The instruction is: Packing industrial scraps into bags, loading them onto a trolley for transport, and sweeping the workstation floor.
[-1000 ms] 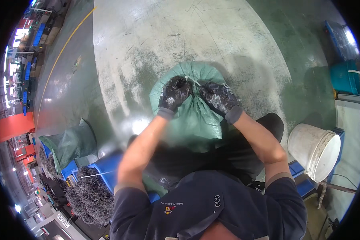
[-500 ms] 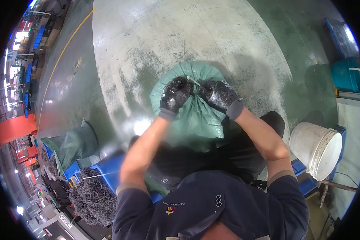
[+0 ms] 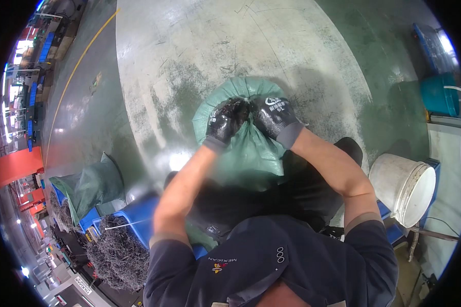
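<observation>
A green woven sack (image 3: 258, 156) stands between my knees, its mouth gathered into pleats that run in toward the neck. My left hand (image 3: 227, 121), in a black coated glove with a grey cuff, is closed at the left of that neck. Opposite it, my right hand (image 3: 273, 117) is closed on the right side in a matching glove, the back of the hand turned up and white print showing on it. The knuckles of both hands almost meet. Fingertips and most of the thin white tie at the neck are hidden between them.
At left lie a heap of dark metal shavings (image 3: 115, 256), a blue bin (image 3: 141, 217) and another green sack (image 3: 100, 181). A white bucket (image 3: 394, 184) lies tilted at right, with a teal bucket (image 3: 439, 96) beyond. A yellow line (image 3: 82, 53) crosses the floor.
My right hand has rolled over so its printed back faces up, and has drawn closer to my left hand. The white tie that showed between them is now mostly covered.
</observation>
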`<control>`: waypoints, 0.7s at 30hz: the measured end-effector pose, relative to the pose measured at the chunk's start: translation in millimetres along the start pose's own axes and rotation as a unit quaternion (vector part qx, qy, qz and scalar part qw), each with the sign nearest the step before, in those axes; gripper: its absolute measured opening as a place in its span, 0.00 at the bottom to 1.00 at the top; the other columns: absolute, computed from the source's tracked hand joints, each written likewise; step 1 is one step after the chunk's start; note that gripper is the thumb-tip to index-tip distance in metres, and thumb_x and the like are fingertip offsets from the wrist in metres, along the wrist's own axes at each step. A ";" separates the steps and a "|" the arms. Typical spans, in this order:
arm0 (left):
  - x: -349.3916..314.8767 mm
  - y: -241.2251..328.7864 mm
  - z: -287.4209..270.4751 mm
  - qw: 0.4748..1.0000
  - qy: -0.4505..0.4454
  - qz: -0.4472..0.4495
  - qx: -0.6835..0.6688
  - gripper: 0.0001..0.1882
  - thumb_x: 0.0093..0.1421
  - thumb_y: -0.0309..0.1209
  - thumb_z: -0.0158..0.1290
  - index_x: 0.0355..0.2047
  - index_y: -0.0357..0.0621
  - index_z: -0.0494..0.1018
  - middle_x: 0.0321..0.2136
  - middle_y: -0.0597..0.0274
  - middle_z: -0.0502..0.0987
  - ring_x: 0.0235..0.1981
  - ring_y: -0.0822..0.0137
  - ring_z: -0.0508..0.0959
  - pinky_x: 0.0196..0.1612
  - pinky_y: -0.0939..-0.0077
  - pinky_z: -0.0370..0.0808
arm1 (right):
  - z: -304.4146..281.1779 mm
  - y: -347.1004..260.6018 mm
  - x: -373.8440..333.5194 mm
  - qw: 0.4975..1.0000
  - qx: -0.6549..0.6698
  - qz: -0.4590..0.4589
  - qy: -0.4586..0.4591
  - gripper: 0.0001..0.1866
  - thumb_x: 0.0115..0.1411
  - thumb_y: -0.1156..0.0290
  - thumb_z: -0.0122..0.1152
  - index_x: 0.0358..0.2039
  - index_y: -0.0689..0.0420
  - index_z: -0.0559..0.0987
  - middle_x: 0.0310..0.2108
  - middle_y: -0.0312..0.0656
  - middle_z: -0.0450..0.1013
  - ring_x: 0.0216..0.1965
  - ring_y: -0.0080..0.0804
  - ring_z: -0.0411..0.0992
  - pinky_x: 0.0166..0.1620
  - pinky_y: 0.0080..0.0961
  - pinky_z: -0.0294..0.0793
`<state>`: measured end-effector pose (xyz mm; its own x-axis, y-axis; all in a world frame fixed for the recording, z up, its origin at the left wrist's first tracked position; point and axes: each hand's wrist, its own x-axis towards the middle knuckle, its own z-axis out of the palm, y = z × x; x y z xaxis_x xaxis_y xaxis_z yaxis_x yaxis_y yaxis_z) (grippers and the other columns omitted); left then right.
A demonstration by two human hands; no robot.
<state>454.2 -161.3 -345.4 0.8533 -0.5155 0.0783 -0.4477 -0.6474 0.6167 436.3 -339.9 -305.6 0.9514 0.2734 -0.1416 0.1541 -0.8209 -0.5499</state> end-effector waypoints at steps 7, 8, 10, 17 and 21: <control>9.3 0.2 -10.8 0.998 -0.029 0.003 -0.056 0.15 0.55 0.32 0.51 0.43 0.45 0.73 0.40 0.56 0.76 0.41 0.58 0.75 0.45 0.66 0.71 | 13.7 16.5 -5.0 0.991 0.060 -0.054 0.103 0.12 0.53 0.64 0.49 0.34 0.53 0.77 0.28 0.45 0.75 0.30 0.42 0.74 0.34 0.37 0.73; 13.8 4.2 -14.7 0.984 -0.074 -0.057 -0.152 0.15 0.56 0.31 0.51 0.44 0.44 0.73 0.39 0.55 0.76 0.40 0.60 0.75 0.43 0.68 0.72 | 19.0 20.5 -7.3 0.985 0.068 -0.078 0.137 0.12 0.53 0.64 0.49 0.34 0.52 0.77 0.27 0.45 0.75 0.29 0.41 0.74 0.32 0.37 0.73; 25.7 -9.4 -27.1 0.933 0.079 0.296 0.189 0.14 0.59 0.36 0.51 0.36 0.36 0.74 0.27 0.60 0.76 0.26 0.71 0.75 0.29 0.77 0.73 | 24.0 22.4 -5.8 0.992 0.002 -0.073 0.103 0.12 0.53 0.64 0.50 0.36 0.51 0.77 0.27 0.45 0.75 0.29 0.40 0.74 0.29 0.37 0.72; 44.6 -14.9 -22.7 0.918 -0.110 -0.162 -0.344 0.14 0.59 0.38 0.51 0.23 0.40 0.73 0.16 0.64 0.72 0.13 0.74 0.68 0.15 0.79 0.64 | 12.1 14.5 -1.1 0.979 0.081 -0.064 0.178 0.17 0.53 0.59 0.55 0.41 0.53 0.76 0.37 0.46 0.74 0.37 0.44 0.72 0.41 0.35 0.71; 53.1 -6.9 -28.6 0.931 -0.115 -0.162 -0.306 0.12 0.58 0.35 0.51 0.25 0.39 0.74 0.16 0.63 0.73 0.13 0.75 0.69 0.15 0.80 0.63 | 8.0 2.5 21.1 0.985 0.129 0.011 0.115 0.13 0.53 0.61 0.54 0.34 0.53 0.79 0.34 0.47 0.75 0.37 0.45 0.72 0.41 0.34 0.71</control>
<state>510.2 -168.1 -323.1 0.8061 -0.5002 -0.3163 0.1203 -0.3848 0.9151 454.6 -332.2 -316.5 0.9936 0.1111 0.0177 0.0873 -0.6624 -0.7441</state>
